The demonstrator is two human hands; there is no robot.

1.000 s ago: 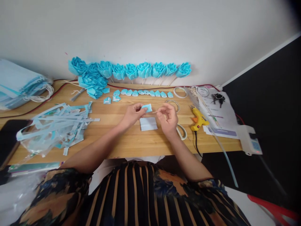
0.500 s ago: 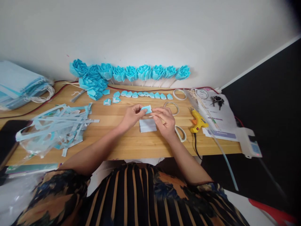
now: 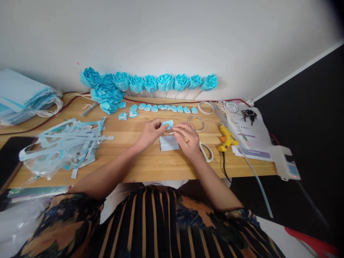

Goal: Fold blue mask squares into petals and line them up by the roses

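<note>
Between thumb and fingers, my left hand [image 3: 151,132] pinches a small folded piece of blue fabric [image 3: 167,124]. My right hand [image 3: 189,139] is just to its right, fingers closed, with the fingertips close to the fabric's edge. A short white strip [image 3: 172,133] shows at those fingertips; it looks like tape. Below both hands lies a stack of pale blue fabric pieces [image 3: 169,143]. Along the table behind them runs a row of folded blue petals [image 3: 160,107], with two more petals [image 3: 123,116] to the left.
Several blue fabric flowers [image 3: 165,82] lean against the wall. Cut strips [image 3: 64,143] are heaped at left, near a phone [image 3: 13,157]. Tape rolls [image 3: 205,107], scissors [image 3: 206,152], a yellow glue gun [image 3: 227,139], papers [image 3: 258,136] and keys [image 3: 249,115] are at right.
Almost nothing differs. The right fingertips have shifted very slightly at the edge of the blue fabric, while my left hand keeps its hold.
</note>
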